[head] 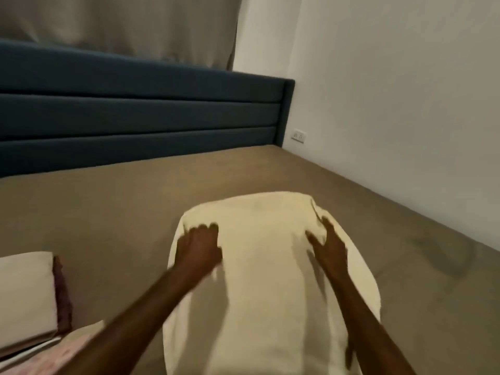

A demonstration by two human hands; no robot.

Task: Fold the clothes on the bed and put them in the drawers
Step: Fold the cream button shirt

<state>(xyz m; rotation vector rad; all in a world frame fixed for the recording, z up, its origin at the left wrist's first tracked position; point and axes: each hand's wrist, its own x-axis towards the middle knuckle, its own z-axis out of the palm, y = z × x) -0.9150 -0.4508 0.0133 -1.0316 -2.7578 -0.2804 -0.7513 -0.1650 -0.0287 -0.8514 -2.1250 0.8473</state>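
Garment [259, 266], cream, partly folded, lies lengthwise on the bed [121, 201] in front of the person, its near end running out of the bottom of the head view. Left hand [200, 247] rests on the cloth near its far left corner, fingers curled down onto the fabric; blur hides whether they pinch a fold or merely press. Right hand [330, 244] lies flat on the right side, fingers straight and spread, thumb pointing inward, pressing the cloth onto the bed. A loose flap shows beyond the right hand, along the right edge.

Handling, as judged: soft, light, limp fabric with no stiffness of its own; it should drape and lose its shape if lifted by one point. The sheet looks matte, so sliding is unlikely. Best taken at the two far corners or along both side edges, then supported underneath with flat palms once folded.

Stack [27, 293] of folded pieces sits at the lower left, well apart from the garment. No drawers are in view.
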